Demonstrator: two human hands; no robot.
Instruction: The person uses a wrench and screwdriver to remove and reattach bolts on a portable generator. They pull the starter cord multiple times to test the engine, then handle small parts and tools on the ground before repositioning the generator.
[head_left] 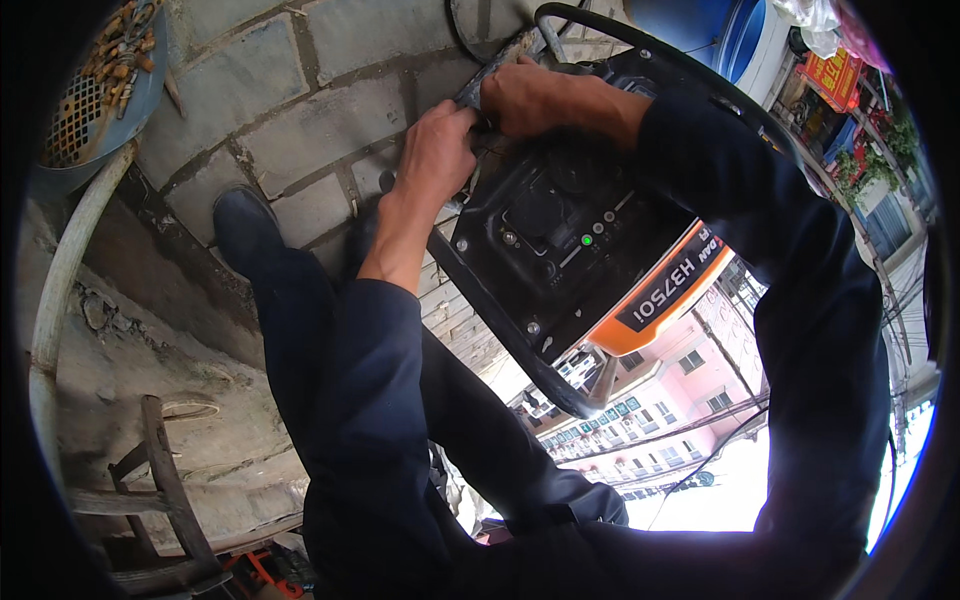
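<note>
A black-framed portable generator [560, 240] with an orange side panel stands before me, tilted in the picture, a small green light glowing on its dark face. My left hand [435, 150] is closed at the generator's far left corner, fingers curled inward. Right beside it, my right hand [525, 98] is also closed, knuckles up, its arm reaching across the generator's dark face. Between and just beyond the hands runs a greyish bar [497, 68]. What the fingers hold is hidden by the hands themselves.
Grey paving blocks [350, 40] cover the ground. At upper left sits a metal basin [150, 110] with a rusty grate and many cigarette butts, near a pale pipe [75, 250]. A wooden ladder-like frame [160, 480] is at lower left, a blue barrel [735, 40] at upper right.
</note>
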